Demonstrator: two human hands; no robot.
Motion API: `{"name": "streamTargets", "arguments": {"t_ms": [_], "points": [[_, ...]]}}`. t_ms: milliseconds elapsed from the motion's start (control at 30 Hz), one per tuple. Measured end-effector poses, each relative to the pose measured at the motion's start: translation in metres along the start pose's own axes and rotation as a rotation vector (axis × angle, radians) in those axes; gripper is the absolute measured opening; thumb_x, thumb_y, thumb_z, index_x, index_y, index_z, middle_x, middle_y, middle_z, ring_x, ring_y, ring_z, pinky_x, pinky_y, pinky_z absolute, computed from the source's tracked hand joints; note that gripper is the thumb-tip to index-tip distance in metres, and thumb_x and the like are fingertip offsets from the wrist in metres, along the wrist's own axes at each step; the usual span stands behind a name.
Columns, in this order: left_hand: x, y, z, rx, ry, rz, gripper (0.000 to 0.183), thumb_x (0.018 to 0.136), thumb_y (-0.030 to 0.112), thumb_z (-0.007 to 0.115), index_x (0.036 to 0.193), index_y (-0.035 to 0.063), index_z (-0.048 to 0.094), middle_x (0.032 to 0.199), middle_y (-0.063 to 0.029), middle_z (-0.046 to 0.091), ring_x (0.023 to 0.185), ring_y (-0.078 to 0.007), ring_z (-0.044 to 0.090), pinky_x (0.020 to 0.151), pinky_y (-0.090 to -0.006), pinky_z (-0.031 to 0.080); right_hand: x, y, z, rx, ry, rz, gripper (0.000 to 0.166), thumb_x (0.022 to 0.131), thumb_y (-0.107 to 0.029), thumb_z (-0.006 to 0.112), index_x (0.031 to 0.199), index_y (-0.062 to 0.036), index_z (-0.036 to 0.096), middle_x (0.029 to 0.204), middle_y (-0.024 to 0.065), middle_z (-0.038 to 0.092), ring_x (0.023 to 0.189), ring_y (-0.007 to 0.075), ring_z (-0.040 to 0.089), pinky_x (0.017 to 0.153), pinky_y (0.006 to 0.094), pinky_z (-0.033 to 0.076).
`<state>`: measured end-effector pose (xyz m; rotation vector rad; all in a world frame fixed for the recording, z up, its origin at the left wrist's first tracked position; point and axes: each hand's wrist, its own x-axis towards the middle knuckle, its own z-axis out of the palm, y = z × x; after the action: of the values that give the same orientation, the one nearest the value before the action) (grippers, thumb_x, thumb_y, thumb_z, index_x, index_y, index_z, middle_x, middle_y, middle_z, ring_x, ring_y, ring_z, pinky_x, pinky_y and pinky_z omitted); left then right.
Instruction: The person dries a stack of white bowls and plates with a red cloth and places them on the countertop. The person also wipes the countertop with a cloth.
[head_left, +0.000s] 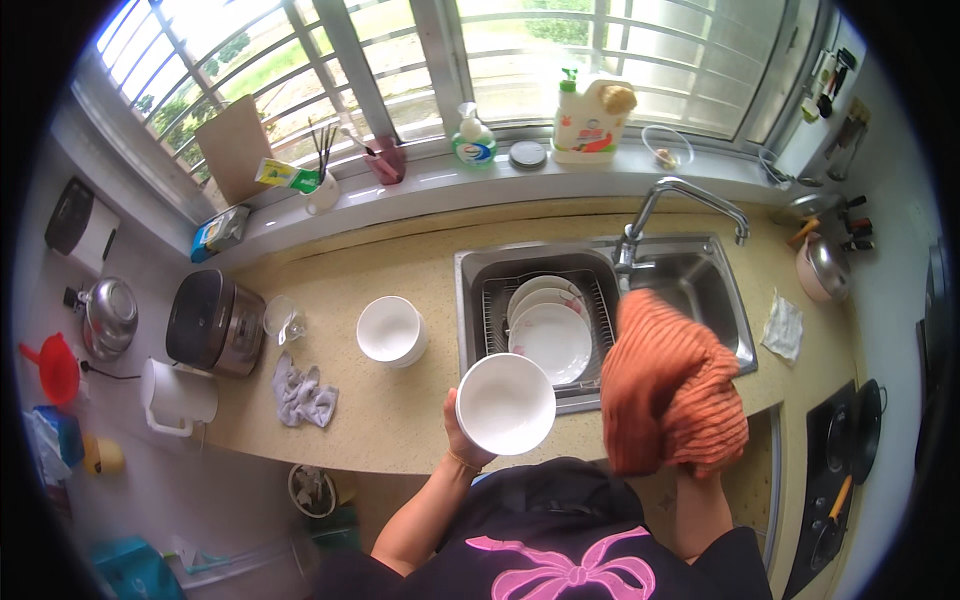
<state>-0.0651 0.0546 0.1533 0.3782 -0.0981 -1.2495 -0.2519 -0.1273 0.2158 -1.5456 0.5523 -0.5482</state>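
My left hand (466, 442) grips a white bowl (506, 405) from its left side and holds it up at the counter's front edge, its opening towards me. An orange ribbed cloth (671, 390) hangs over my right hand, which is hidden beneath it except around the wrist (694, 480). The cloth is apart from the bowl, in front of the right sink basin. Behind the held bowl, several white plates (551, 341) with a floral pattern stand in a wire dish rack (495, 315) in the left basin. To the left, a stack of white bowls (390, 330) rests on the counter.
A chrome faucet (645, 210) rises behind the double sink (735, 330). A grey cloth (304, 394), a glass bowl (285, 319) and a rice cooker (214, 322) are left on the counter (390, 420). A white rag (784, 326) and a stove (825, 465) are at right.
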Motion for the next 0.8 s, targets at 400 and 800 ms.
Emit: {"name": "streamTargets", "arguments": {"t_ms": [400, 800], "points": [[-0.008, 0.02, 0.03, 0.793, 0.011, 0.19, 0.071, 0.072, 0.025, 0.066, 0.129, 0.0045, 0.03, 0.128, -0.0144, 0.038, 0.118, -0.0252, 0.038, 0.096, -0.0377, 0.034, -0.01, 0.102, 0.106, -0.112, -0.012, -0.249, 0.044, 0.071, -0.012, 0.068, 0.112, -0.005, 0.052, 0.109, 0.0099, 0.055, 0.102, 0.0199, 0.053, 0.088, 0.0336, 0.042], [-0.042, 0.054, 0.046, 1.669, 0.207, 0.351, 0.045, 0.063, 0.003, 0.049, 0.108, -0.0001, 0.049, 0.097, -0.0206, 0.057, 0.091, -0.0345, 0.056, 0.079, -0.0351, 0.045, 0.014, -0.027, 0.102, -0.927, -0.205, -0.361, 0.022, 0.067, -0.014, 0.056, 0.086, -0.0083, 0.049, 0.079, 0.004, 0.049, 0.069, 0.021, 0.049, 0.064, 0.0279, 0.042]]}}
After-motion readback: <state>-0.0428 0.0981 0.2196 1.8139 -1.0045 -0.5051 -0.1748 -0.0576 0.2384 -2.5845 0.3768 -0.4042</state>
